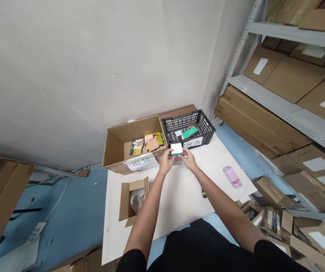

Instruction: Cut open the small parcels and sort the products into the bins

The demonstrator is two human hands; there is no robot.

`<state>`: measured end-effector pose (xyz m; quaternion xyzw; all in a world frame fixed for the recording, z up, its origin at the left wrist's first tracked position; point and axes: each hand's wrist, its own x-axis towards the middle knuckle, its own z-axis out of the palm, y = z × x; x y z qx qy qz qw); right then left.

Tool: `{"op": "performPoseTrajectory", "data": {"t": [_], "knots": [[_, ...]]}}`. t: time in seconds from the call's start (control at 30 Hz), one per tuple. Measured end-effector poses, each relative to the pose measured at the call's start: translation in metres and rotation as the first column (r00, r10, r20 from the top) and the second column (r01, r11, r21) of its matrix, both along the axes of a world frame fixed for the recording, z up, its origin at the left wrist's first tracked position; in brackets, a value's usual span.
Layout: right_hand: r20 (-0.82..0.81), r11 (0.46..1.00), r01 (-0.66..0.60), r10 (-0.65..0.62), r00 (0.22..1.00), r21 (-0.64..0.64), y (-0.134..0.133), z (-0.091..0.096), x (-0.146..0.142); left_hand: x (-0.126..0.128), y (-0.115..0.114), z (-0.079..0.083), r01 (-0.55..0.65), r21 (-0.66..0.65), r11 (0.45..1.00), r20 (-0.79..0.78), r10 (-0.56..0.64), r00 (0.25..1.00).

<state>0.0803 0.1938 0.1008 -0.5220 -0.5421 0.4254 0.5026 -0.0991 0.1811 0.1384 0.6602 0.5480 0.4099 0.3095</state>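
Both my hands hold a small white and green box (176, 151) above the far part of a white board (179, 196). My left hand (166, 161) grips its left side and my right hand (189, 159) grips its right side, fingers closed round it. Just behind the box stand an open cardboard carton (117, 145) with several colourful packets inside and a black plastic crate (205, 130) holding a green packet (189, 132).
A small open cardboard box (128, 200) with white wrapping lies on the board at the left. A pink item (232, 176) lies at the right. Metal shelving (290, 109) with flat cartons fills the right side. Loose cartons (281, 221) lie on the blue floor.
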Motion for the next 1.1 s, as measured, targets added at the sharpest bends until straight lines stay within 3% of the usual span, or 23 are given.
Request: {"op": "performPoseTrajectory", "data": {"t": [0.1, 0.2, 0.3, 0.43, 0.53, 0.63, 0.8, 0.93, 1.0, 1.1], "knots": [[0.020, 0.991, -0.053, 0.051, 0.999, 0.123, 0.077, 0.047, 0.006, 0.009, 0.066, 0.045, -0.045, 0.117, 0.992, -0.030, 0.049, 0.998], [0.037, 0.981, -0.098, 0.093, 0.995, 0.168, 0.136, 0.075, 0.002, 0.014, 0.117, 0.070, -0.088, 0.148, 0.985, -0.046, 0.096, 0.994], [0.044, 0.983, -0.150, 0.146, 0.988, 0.103, 0.168, 0.077, -0.004, 0.014, 0.142, 0.075, -0.096, 0.103, 0.990, -0.092, 0.106, 0.990], [0.053, 0.994, -0.109, 0.109, 0.993, 0.001, 0.171, 0.056, -0.006, 0.001, 0.133, 0.073, -0.096, 0.127, 0.987, -0.173, 0.117, 0.978], [0.053, 0.998, -0.063, 0.063, 0.997, -0.016, 0.145, 0.042, -0.012, -0.024, 0.096, 0.069, -0.160, 0.200, 0.967, -0.189, 0.198, 0.962], [0.096, 0.989, -0.143, 0.141, 0.985, 0.025, 0.094, 0.032, -0.032, -0.065, 0.033, 0.051, -0.218, 0.204, 0.954, -0.200, 0.259, 0.945], [0.198, 0.940, -0.335, 0.317, 0.927, 0.060, -0.019, 0.008, -0.093, -0.156, -0.103, -0.021, -0.367, -0.032, 0.930, -0.319, 0.338, 0.885], [0.265, 0.879, -0.476, 0.466, 0.844, -0.029, -0.106, -0.026, -0.156, -0.215, -0.207, -0.076, -0.327, -0.274, 0.904, -0.492, 0.160, 0.856], [0.334, 0.833, -0.546, 0.540, 0.772, -0.085, -0.146, -0.046, -0.189, -0.232, -0.247, -0.098, -0.335, -0.376, 0.864, -0.546, 0.086, 0.834], [0.486, 0.778, -0.578, 0.615, 0.621, -0.245, -0.196, -0.074, -0.225, -0.245, -0.287, -0.124, -0.344, -0.495, 0.798, -0.551, 0.018, 0.834]]}}
